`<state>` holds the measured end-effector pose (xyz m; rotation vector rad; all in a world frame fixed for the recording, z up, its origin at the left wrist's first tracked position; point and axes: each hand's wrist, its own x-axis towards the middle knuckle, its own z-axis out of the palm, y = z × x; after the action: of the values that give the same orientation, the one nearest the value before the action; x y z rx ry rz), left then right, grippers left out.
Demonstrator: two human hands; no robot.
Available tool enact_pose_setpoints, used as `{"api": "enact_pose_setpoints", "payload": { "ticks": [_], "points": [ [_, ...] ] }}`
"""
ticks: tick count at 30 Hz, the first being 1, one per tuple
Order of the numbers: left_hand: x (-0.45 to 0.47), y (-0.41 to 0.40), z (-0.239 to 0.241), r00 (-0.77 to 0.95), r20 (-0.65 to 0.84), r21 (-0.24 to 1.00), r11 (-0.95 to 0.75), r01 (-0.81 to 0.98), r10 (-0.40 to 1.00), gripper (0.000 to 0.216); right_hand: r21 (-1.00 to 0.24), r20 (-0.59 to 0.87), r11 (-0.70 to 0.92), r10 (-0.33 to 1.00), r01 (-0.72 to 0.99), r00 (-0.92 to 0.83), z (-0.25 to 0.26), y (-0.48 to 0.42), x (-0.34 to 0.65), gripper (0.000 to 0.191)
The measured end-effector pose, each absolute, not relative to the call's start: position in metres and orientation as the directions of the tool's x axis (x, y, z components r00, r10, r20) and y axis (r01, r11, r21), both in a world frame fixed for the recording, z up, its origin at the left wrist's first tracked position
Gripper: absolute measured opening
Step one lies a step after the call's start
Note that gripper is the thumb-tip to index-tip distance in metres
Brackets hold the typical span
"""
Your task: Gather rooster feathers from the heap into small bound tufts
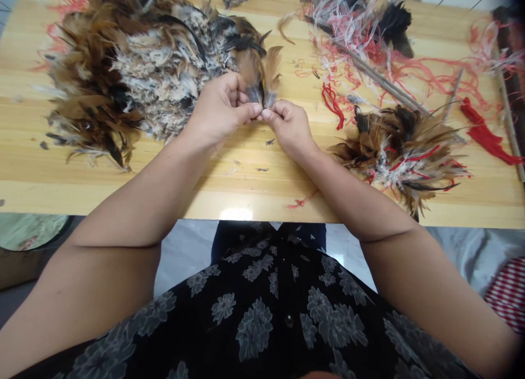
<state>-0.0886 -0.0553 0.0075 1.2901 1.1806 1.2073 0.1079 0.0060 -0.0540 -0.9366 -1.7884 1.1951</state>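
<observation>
Both my hands meet over the middle of a wooden table [254,198]. My left hand [219,111] and my right hand [289,127] pinch the quill ends of a small bunch of brown feathers [262,73], which stands upright between the fingertips. A big heap of brown, white and black feathers [135,67] lies just left of my left hand. To the right of my right hand lies a smaller bundle of feathers [404,149] tied with red and white string.
Loose red and white strings [356,34] and thin sticks [381,81] are scattered across the far right of the table. A red tassel of string [486,135] lies at the right edge. Small feather scraps dot the table near my hands.
</observation>
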Motion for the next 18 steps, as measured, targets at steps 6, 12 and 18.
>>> {"api": "enact_pose_setpoints", "payload": {
  "ticks": [6, 12, 18],
  "points": [
    [-0.091, -0.050, 0.004, -0.045, 0.163, 0.984, -0.159, 0.077, 0.986, 0.064, -0.964, 0.148, 0.233, 0.873, 0.131, -0.465, -0.054, 0.009, 0.105, 0.051],
    [-0.103, -0.036, -0.011, 0.125, 0.124, 0.991, -0.128, 0.025, 0.984, 0.056, -0.928, 0.247, 0.356, 0.810, 0.112, -0.532, -0.054, 0.006, 0.107, 0.046],
    [-0.097, -0.043, -0.007, 0.128, 0.122, 0.982, -0.101, -0.158, 0.984, 0.077, -0.911, 0.242, 0.390, 0.766, 0.131, -0.596, -0.046, 0.002, 0.110, 0.048]
  ]
}}
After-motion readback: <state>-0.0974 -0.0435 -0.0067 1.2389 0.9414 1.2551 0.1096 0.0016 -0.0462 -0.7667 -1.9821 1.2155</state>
